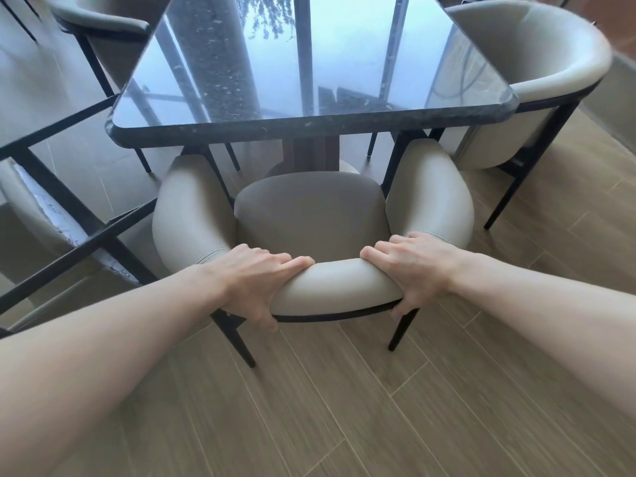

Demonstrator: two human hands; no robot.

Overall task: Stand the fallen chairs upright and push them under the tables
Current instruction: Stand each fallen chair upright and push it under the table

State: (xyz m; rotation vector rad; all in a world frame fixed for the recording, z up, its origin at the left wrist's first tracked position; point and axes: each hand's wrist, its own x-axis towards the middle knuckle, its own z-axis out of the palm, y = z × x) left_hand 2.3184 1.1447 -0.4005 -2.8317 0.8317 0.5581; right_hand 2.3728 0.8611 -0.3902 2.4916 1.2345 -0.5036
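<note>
**One chair nearly home, another still down on the left**

The dark glossy surface (pixel 309 63) fills the upper middle of the view, standing on the wood-plank floor (pixel 344 407). At its right edge a beige chair (pixel 537 63) stands upright, with its seat hidden (so how far it is tucked in cannot be told). At the far left corner a further chair (pixel 103 22) is also on its legs.

Low on the left, a fallen chair (pixel 51 215) lies tipped, its black legs and torn underside facing the camera; it is well apart from the hands and appears untouched.

The near chair (pixel 309 208) stands upright at the near edge of the surface. Its arm ends reach just beneath that edge, while most of the seat is out in the open, so by my reading the push is only partly done.

The left hand (pixel 254 280) and right hand (pixel 413 270) each grasp the padded backrest, fingers (pixel 382 247) curled over the top and thumbs under the black rim.

Judged from this: this chair's standing is done, its slide inward is unfinished, and the tipped one on the left has both steps left.
</note>
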